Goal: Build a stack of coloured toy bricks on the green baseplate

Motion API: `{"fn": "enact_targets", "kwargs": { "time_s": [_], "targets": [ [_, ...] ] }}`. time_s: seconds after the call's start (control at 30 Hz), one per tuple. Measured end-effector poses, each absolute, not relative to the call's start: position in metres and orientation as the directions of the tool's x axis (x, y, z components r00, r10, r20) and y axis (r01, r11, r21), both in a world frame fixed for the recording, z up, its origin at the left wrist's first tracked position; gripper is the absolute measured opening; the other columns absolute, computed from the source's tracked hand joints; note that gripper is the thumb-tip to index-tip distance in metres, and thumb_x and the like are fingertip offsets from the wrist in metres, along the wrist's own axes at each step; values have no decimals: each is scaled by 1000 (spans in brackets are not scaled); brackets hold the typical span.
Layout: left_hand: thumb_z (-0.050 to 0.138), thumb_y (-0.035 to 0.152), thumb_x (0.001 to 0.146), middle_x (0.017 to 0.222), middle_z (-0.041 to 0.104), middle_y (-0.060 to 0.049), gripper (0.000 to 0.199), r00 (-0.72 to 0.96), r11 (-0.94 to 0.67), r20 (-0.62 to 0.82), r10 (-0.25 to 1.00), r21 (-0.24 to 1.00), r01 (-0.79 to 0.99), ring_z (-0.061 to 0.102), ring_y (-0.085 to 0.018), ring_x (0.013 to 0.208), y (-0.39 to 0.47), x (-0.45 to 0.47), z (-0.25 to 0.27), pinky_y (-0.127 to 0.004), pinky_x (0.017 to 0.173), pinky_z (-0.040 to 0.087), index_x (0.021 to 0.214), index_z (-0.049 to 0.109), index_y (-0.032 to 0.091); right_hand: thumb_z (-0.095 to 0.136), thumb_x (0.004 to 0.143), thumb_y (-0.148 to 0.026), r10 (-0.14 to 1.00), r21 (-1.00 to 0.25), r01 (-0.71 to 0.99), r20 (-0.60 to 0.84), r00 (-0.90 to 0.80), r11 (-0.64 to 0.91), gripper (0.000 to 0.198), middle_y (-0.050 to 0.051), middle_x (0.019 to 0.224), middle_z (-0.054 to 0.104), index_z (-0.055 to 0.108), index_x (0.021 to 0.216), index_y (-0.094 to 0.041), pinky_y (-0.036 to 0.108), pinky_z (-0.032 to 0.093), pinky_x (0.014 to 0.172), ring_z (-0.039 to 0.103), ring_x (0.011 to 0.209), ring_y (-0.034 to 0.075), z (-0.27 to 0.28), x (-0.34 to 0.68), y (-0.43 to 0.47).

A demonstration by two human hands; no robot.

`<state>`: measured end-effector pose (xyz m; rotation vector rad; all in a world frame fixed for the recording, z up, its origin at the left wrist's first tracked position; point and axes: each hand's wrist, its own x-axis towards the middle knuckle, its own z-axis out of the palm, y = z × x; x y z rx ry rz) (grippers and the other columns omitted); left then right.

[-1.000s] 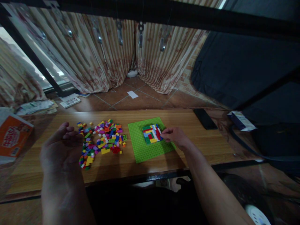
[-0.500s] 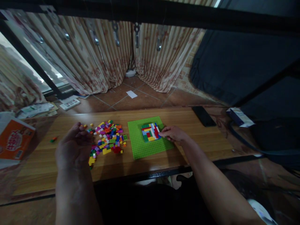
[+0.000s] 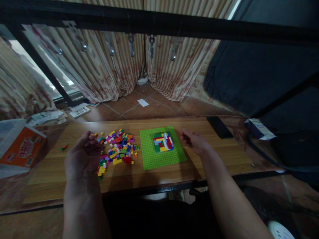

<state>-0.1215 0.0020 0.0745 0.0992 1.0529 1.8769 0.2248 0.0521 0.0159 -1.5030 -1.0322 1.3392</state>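
Note:
My left hand [image 3: 83, 154] is palm up at the left side of a heap of loose toy bricks [image 3: 119, 146]. Its fingers are loosely bent and apart, and I see nothing in them. A green baseplate [image 3: 148, 159] lies right of the heap. On it sits a low, roughly square build of red, white, blue, yellow and green bricks [image 3: 163, 142]. My right hand [image 3: 195, 141] is just past the plate's right edge, off the build. Its fingers are curled together; whatever may be between them is hidden.
A black phone [image 3: 220, 127] lies at the table's back right, with a small box [image 3: 260, 128] beyond the table's right end. At far left stands a container with an orange label [image 3: 23, 147]. A small orange and green piece [image 3: 64, 147] lies apart. A dark bar [image 3: 154, 21] crosses above.
My right hand has drawn back from the brick build to the right of the baseplate. My left hand stays beside the heap. The whole view has shifted slightly.

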Motion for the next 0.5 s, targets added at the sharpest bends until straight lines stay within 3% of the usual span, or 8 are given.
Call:
{"fn": "enact_targets", "kwargs": {
  "time_s": [0.1,0.17,0.33,0.4,0.5],
  "targets": [
    [42,0,85,57,53,1,17,-559,-200,-345,754,689,-696,44,-1,43,2,-125,74,-9,45,40,78,55,7,73,61,-50,947,-960,-138,-265,183,-242,36,-3,56,58,58,63,-17,17,30,41,44,45,5,24,216,53],
    [42,0,85,57,53,2,17,-565,-214,-342,751,683,-698,43,-1,42,1,-127,75,-9,44,39,78,55,7,73,61,-49,953,-971,-155,-212,217,-181,35,-3,55,58,58,61,-17,18,29,42,43,45,5,27,207,54],
    [43,2,87,56,53,2,18,-563,-225,-345,751,668,-710,45,-2,42,-5,-135,74,-10,43,38,78,57,9,65,72,-46,958,-998,63,21,284,3,32,-3,52,55,58,58,-18,20,30,43,41,44,7,26,172,50],
    [44,3,87,56,53,3,18,-562,-228,-350,750,660,-716,45,-2,41,-6,-139,72,-10,43,38,77,57,9,61,77,-43,978,-974,218,100,182,59,30,-3,53,56,61,61,-18,21,33,46,44,47,9,24,155,43],
    [45,4,87,56,53,3,18,-561,-237,-342,754,654,-718,47,-2,42,-7,-142,69,-10,43,39,77,59,9,56,84,-35,971,-876,422,195,-134,234,21,0,65,64,66,75,-18,25,41,59,56,60,13,20,128,28]
  ]
}}
